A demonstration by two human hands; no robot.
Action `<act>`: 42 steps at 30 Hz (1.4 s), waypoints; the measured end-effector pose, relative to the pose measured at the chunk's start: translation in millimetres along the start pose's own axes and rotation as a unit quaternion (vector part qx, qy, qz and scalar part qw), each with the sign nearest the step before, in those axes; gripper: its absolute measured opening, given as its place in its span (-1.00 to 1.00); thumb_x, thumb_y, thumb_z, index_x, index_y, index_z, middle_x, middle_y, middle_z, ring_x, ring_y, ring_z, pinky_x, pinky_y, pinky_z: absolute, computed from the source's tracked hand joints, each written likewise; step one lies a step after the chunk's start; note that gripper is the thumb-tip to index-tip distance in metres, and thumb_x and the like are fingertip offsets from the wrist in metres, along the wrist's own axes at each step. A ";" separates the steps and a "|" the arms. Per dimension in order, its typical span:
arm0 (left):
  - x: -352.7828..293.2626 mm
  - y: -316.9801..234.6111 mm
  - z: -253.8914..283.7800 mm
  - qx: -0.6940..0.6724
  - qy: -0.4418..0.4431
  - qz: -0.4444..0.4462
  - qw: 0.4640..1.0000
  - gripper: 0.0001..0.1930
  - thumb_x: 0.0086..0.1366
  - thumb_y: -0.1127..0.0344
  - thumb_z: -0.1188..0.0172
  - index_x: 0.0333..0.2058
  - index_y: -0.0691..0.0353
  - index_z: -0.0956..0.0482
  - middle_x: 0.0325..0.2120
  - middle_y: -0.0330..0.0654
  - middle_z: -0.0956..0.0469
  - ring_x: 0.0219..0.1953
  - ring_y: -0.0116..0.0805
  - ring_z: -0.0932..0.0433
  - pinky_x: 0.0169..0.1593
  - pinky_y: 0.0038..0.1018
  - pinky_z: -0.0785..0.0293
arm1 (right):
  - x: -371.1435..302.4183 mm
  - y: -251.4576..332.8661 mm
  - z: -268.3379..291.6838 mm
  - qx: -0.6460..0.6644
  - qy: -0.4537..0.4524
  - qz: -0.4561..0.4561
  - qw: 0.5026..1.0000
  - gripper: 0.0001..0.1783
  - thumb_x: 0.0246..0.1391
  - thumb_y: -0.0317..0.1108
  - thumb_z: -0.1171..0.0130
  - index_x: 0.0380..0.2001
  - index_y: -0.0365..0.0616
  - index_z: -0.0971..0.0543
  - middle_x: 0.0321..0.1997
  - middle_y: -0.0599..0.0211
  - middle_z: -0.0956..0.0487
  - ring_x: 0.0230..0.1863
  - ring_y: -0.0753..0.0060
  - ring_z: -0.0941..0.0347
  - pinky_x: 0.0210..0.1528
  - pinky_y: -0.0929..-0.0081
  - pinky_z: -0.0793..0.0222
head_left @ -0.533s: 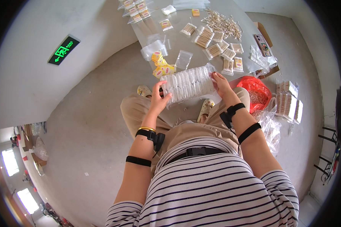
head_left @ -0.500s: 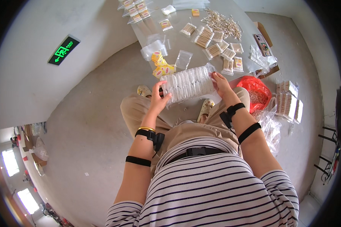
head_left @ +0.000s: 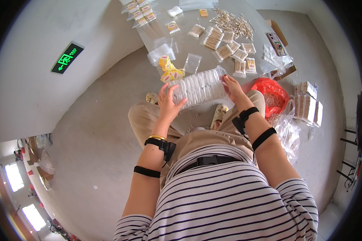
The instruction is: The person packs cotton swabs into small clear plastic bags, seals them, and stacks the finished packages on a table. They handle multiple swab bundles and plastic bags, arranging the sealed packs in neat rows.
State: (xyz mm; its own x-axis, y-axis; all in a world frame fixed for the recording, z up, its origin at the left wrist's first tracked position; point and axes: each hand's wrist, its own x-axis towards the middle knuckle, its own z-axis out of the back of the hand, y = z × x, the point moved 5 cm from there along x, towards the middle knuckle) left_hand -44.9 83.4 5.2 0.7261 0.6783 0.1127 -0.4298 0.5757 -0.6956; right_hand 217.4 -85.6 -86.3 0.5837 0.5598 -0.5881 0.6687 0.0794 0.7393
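I hold a long clear plastic bag packed with a row of white round pads between both hands, level over my lap at the near edge of the grey table. My left hand grips the bag's left end. At the bag's right end, my right hand presses with fingers closed around it. Just beyond the bag lie yellow packets and an empty clear pouch.
Small clear bags of cotton swabs and a loose heap of swabs cover the table. A phone lies at its right edge. On the floor to my right are a red bag, clear bags and stacked packets.
The bag of pads stays between my hands in about the same place. My left hand has shifted slightly along the left end.
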 end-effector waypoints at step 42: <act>13.3 -39.9 -10.9 0.180 0.022 -0.081 0.980 -0.34 0.07 -0.14 -0.47 0.09 0.00 -0.51 0.36 -0.13 -0.18 0.48 0.06 0.01 0.34 0.26 -0.02 | -8.0 3.4 -8.6 -0.026 0.035 0.018 0.999 -0.69 0.45 -0.10 -0.04 -0.01 -0.01 -0.64 -0.11 0.61 -0.64 -0.19 0.62 -0.52 -0.11 0.54 -0.45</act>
State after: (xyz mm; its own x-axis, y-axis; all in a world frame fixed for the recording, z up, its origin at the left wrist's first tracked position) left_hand -12.2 64.5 26.7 0.8201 0.5482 0.1642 -0.4620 0.8035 -0.3755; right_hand 211.0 -82.7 -76.3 0.5721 0.6197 -0.5373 0.6220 0.0992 0.7767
